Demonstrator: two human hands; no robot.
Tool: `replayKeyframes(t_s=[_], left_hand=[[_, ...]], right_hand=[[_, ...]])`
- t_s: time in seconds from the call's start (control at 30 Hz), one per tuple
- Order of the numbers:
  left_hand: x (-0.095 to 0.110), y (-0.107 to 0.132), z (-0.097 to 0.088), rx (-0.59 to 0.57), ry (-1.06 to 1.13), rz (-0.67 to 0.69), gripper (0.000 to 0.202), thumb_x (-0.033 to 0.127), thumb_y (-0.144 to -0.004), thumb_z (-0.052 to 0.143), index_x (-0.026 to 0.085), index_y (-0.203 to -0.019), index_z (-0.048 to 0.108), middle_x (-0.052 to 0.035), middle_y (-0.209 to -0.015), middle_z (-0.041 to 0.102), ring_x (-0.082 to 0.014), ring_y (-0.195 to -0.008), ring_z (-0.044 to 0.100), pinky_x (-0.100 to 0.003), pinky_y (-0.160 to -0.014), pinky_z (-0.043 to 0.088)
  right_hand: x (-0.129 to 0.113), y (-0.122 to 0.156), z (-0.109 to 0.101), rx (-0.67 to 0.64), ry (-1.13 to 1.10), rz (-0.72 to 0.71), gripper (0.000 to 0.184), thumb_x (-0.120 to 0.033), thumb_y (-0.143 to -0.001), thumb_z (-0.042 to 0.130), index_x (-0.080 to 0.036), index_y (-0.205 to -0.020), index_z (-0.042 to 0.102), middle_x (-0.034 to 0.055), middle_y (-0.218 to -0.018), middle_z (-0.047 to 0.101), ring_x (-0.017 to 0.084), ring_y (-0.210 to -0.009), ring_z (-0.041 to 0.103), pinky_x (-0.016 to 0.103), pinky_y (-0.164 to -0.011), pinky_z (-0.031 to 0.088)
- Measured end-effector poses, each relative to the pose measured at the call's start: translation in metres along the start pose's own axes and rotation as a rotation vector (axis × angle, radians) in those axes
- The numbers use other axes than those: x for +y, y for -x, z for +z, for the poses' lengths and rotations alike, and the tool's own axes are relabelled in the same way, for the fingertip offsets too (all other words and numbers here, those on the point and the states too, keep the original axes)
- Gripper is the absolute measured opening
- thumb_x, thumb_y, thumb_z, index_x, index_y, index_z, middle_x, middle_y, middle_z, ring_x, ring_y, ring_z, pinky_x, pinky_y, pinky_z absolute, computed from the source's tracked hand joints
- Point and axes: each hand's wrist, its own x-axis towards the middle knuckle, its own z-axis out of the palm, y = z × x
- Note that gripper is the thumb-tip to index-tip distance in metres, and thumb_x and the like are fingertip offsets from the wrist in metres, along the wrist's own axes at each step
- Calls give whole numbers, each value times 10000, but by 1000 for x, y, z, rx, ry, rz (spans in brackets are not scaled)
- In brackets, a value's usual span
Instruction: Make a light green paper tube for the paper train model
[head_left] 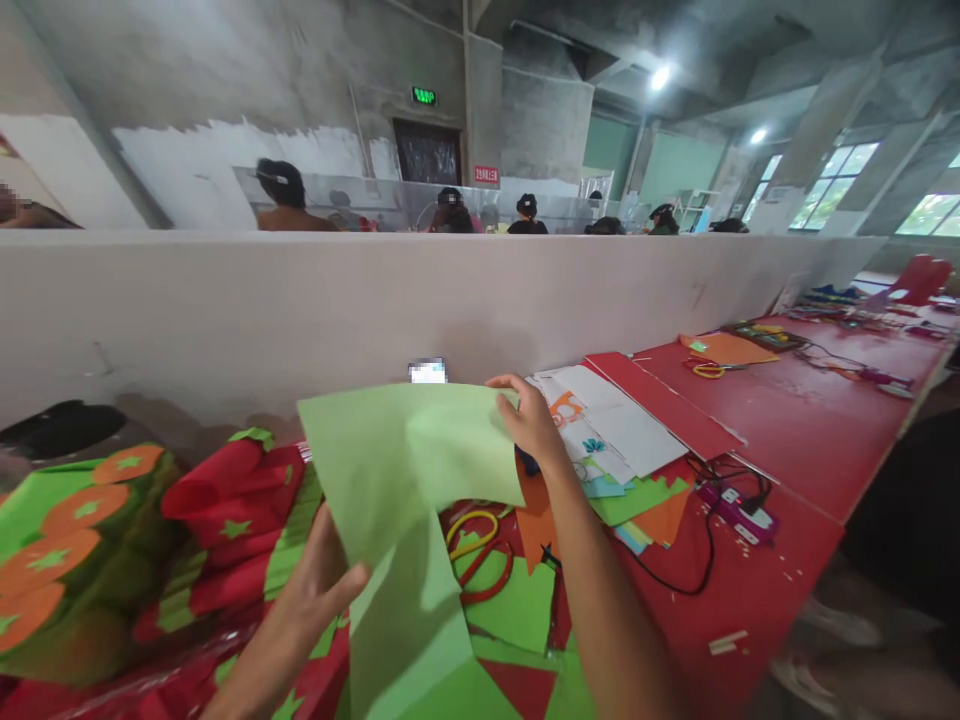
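Both hands hold one light green paper sheet (397,470) up over the table, at the centre of the frame. At lower centre-left, the left hand (322,575) pinches the sheet's lower left edge, thumb on the near face and fingers hidden behind it. Higher and to the right, the right hand (532,420) grips the upper right corner, fingers curled over the top edge. The sheet is folded, one flap lying across the front, and a long strip hangs down toward the bottom edge of the frame, hiding part of the clutter beneath.

Under the sheet, at lower centre, lie green paper offcuts (517,610) and red and yellow scissors (476,550) with their loops showing. At lower left sits a pile of red and green paper crafts (225,520) with orange discs and green stars. Right of the right forearm lie orange and green scraps (645,505), white sheets (607,415) and a black cable (697,570) running to a purple device (739,510) on the red table (795,440).

Behind all this a long white partition (300,300) crosses the frame. Above it show the heads of other people (285,195), seated before a grey concrete wall at upper centre.
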Motion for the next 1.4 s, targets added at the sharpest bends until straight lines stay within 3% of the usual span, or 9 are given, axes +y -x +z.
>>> replayKeyframes(t_s=[0.17,0.27,0.37,0.47,0.7,0.87,1.13,1.27,1.4], left_hand=[[26,-37,12,205,-41,-4,633,497,-736,701,231,-1285,532,-84,-1259,644,-312,-1129,612,-405,-907,536],[28,-55,5,338,-81,31,531,504,-699,711,202,-1126,624,-68,-1065,719,-274,-901,682,-333,-716,576],[27,-59,-10,235,-120,-18,419,498,-666,739,193,-946,679,-45,-832,743,-242,-724,677,-291,-583,556],[31,-50,-22,62,9,-151,396,487,-665,758,185,-912,688,-42,-679,726,-222,-568,646,-291,-488,527],[48,-39,-29,131,199,-99,467,485,-680,751,193,-1030,648,-40,-747,731,-196,-557,648,-271,-500,522],[54,-42,-38,340,-367,114,415,493,-780,635,189,-1063,644,-65,-958,724,-235,-804,667,-275,-665,524],[61,-35,-36,58,-512,217,328,453,-860,548,172,-936,699,-47,-845,707,-208,-759,627,-258,-658,490],[63,-32,-31,-85,-385,203,272,422,-861,577,188,-854,715,-37,-862,707,-197,-789,631,-252,-663,487],[62,-33,-26,-53,-312,185,290,436,-874,567,185,-938,699,-46,-908,705,-177,-753,638,-249,-635,489]], right_hand=[[5,4,1,-25,-82,34,275,-145,-855,484,-224,-1100,582,52,-1129,637,196,-1086,583,333,-931,466],[2,10,-8,-300,-172,81,337,-179,-841,563,-245,-1172,576,43,-1175,639,199,-1095,599,327,-907,498],[-2,16,-19,-664,-135,195,554,-258,-803,686,-276,-1326,506,55,-1275,614,238,-1140,589,381,-942,489],[-7,18,-21,-797,-39,256,702,-368,-794,723,-304,-1426,423,66,-1395,538,275,-1235,533,416,-980,466],[-22,16,-10,-453,-91,248,357,-441,-874,603,-213,-1133,698,65,-1074,732,275,-970,673,385,-830,536],[-7,22,-34,-143,-128,507,457,-414,-754,730,-247,-1176,671,77,-1196,684,297,-1030,671,367,-797,566],[-13,22,-42,-708,34,442,596,-363,-785,720,-329,-1352,542,82,-1235,663,292,-1154,607,417,-923,518],[-23,22,-24,-757,-85,442,721,-327,-713,785,-327,-1378,506,84,-1193,685,274,-1085,645,389,-852,555],[-25,20,-15,-806,-183,476,458,-360,-707,778,-241,-1142,697,78,-1052,745,276,-884,711,373,-717,578]])
